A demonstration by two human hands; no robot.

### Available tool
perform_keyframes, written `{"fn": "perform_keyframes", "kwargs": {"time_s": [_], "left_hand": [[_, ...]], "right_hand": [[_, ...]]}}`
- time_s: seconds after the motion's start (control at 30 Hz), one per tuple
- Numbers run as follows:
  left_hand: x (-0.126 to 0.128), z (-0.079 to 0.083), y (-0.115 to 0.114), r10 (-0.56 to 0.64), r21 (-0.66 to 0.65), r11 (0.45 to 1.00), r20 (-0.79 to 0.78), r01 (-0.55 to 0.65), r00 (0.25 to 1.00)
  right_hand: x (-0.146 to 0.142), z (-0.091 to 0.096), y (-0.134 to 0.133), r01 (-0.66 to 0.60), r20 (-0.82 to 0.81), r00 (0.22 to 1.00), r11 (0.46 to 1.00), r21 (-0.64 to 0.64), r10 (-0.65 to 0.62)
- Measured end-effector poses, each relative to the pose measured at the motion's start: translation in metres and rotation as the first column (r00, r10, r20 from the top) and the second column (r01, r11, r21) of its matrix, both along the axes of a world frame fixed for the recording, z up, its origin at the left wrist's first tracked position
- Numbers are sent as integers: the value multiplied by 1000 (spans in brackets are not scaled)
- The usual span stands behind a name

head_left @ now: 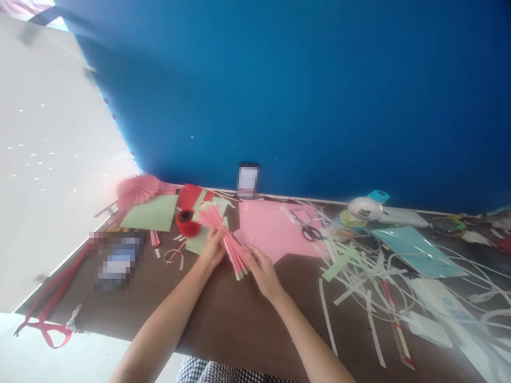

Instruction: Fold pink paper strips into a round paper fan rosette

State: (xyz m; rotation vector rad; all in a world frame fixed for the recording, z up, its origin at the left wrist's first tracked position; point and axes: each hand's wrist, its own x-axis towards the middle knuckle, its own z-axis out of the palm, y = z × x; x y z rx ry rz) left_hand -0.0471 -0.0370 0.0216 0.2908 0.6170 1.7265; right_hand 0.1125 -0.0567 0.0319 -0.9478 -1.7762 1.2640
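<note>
A pleated pink paper fan (pixel 235 250) with pale green edges is pinched at its middle, its folds spreading toward both ends. My left hand (pixel 214 247) is closed around that narrow middle. At the fan's lower right side, the fingers of my right hand (pixel 261 268) are closed on the pleats. Beneath and behind the fan lie a sheet of pink paper (pixel 275 229) and some light green paper (pixel 195 243). Close to my left hand stands a roll of red ribbon (pixel 188 226).
Scissors (pixel 311 233) lie on the pink sheet. Paper strips and cables (pixel 367 271) tangle at the right, by a white bottle with a blue cap (pixel 365 207). At left are pink paper rosettes (pixel 138 190) and a phone (pixel 120 261). Another phone (pixel 248 181) leans against the blue wall.
</note>
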Motion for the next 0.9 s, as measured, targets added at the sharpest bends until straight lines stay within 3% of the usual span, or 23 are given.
{"fn": "perform_keyframes", "kwargs": {"time_s": [0.1,0.17,0.27,0.37,0.43,0.53,0.7,0.9], "left_hand": [[-1,-2,-3,-111,-11,994,23,111,994],[-1,-5,-7,-278,-38,959,44,279,960],[3,-9,-14,-588,-87,800,82,594,805],[10,-6,-24,-765,-69,637,66,768,640],[15,1,-31,-791,-52,610,25,790,612],[19,12,-38,-812,-62,584,-23,810,584],[20,15,-41,-863,-86,502,15,861,504],[27,24,-46,-862,-101,505,-16,857,506]], "right_hand": [[4,5,5,-82,-94,993,986,-142,69],[8,10,10,-43,-146,989,983,-178,17],[13,15,16,6,-285,955,971,-238,-76],[14,14,20,-208,-473,879,942,-264,62],[14,12,22,-343,-536,827,909,-238,171],[15,7,22,-433,-535,802,875,-217,265],[21,0,24,-365,-418,877,896,-254,238],[23,-4,27,-283,-350,918,923,-258,184]]}}
